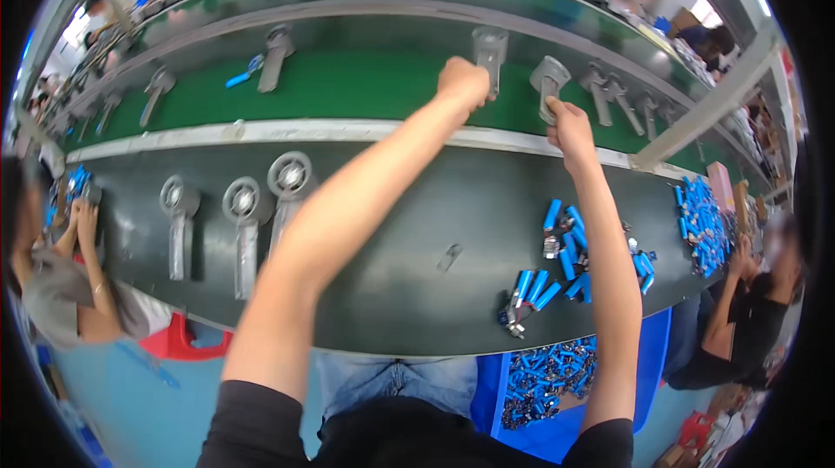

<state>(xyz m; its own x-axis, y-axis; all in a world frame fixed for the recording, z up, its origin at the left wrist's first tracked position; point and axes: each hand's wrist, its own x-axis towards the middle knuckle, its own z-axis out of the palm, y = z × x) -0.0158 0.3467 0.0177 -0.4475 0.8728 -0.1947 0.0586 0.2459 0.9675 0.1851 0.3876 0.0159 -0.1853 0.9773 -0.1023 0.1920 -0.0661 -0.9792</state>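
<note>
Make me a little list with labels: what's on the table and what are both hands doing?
Place: dark worktable beside a green conveyor belt
Left hand: reaching over the belt, closed on a grey fan-shaped part
Right hand: gripping another grey fan-shaped part
On the table, left: three grey handheld fan bodies lying in a row
On the table, right: loose blue cylinder cells
Below the table: blue bin of more blue pieces
Nearby: other people on both sides
</note>
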